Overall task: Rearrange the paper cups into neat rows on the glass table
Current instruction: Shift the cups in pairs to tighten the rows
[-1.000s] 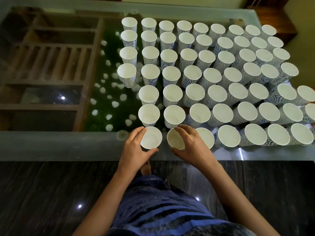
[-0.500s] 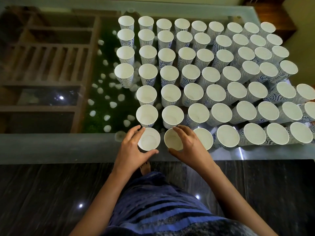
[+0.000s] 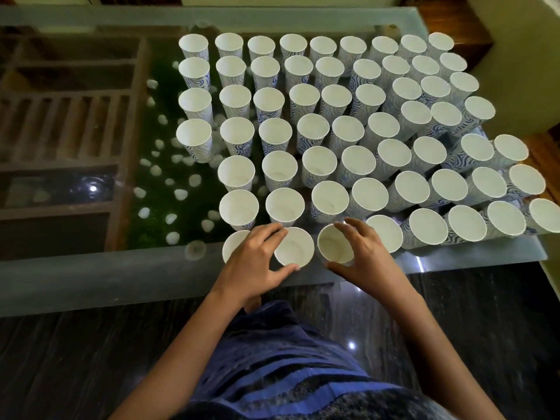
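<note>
Several white paper cups [image 3: 330,198] with blue swirl prints stand upright in rows on the glass table [image 3: 91,277]. In the front row, my left hand [image 3: 254,265] curls round one cup [image 3: 294,251], fingers on its far side and thumb on its near rim. Another cup [image 3: 231,247] stands just left of that hand, partly hidden by it. My right hand [image 3: 366,256] curls round the neighbouring cup [image 3: 335,248] from the right, thumb at its near side. The cup [image 3: 383,237] after it stands close beside my right fingers.
The table's frosted front edge [image 3: 151,277] runs just below the front row. Through the glass I see a wooden slatted frame [image 3: 66,122] and green turf with white pebbles [image 3: 169,189]. The right-hand cups reach the table's right edge [image 3: 542,253]. Dark floor lies below me.
Both hands have shifted one cup to the right along the front row. The cup my left hand held before now stands free at its left. The view has swung slightly.
</note>
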`<state>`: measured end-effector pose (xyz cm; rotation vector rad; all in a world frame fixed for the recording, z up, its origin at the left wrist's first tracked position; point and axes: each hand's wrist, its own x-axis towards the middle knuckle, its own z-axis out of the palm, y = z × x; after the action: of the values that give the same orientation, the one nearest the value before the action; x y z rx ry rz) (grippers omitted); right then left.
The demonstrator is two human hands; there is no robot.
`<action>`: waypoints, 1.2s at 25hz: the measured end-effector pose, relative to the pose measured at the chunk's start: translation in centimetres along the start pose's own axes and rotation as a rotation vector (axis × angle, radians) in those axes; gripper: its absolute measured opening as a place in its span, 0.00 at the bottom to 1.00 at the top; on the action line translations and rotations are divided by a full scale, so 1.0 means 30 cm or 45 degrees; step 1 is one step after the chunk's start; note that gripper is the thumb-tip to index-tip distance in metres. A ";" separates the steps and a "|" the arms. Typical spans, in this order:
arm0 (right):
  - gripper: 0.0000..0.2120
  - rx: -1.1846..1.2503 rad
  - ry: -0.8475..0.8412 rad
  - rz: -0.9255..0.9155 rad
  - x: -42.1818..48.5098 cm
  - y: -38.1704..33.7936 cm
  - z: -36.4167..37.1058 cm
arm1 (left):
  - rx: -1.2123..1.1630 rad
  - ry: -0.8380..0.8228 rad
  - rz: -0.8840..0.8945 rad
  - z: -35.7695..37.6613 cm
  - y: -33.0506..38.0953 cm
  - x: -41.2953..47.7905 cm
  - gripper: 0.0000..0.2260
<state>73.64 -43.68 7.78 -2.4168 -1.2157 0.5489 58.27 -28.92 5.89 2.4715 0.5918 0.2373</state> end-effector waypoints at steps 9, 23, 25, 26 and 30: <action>0.34 -0.044 -0.075 -0.036 0.030 0.019 0.008 | 0.006 -0.073 0.001 0.028 0.010 0.049 0.29; 0.35 -0.022 -0.043 -0.016 0.027 0.021 -0.006 | -0.023 -0.016 -0.016 0.036 0.003 0.041 0.27; 0.35 -0.004 -0.028 -0.016 0.036 0.013 -0.012 | -0.044 0.010 -0.021 0.028 -0.001 0.044 0.25; 0.35 0.007 -0.015 -0.016 0.043 0.007 -0.015 | -0.046 0.027 -0.017 0.021 -0.003 0.048 0.25; 0.30 0.056 0.034 -0.059 0.095 -0.041 -0.030 | -0.053 0.134 -0.043 -0.026 -0.024 0.079 0.21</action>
<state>74.83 -40.82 8.65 -2.3459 -1.2328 0.5219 59.89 -26.91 6.20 2.4184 0.6659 0.3644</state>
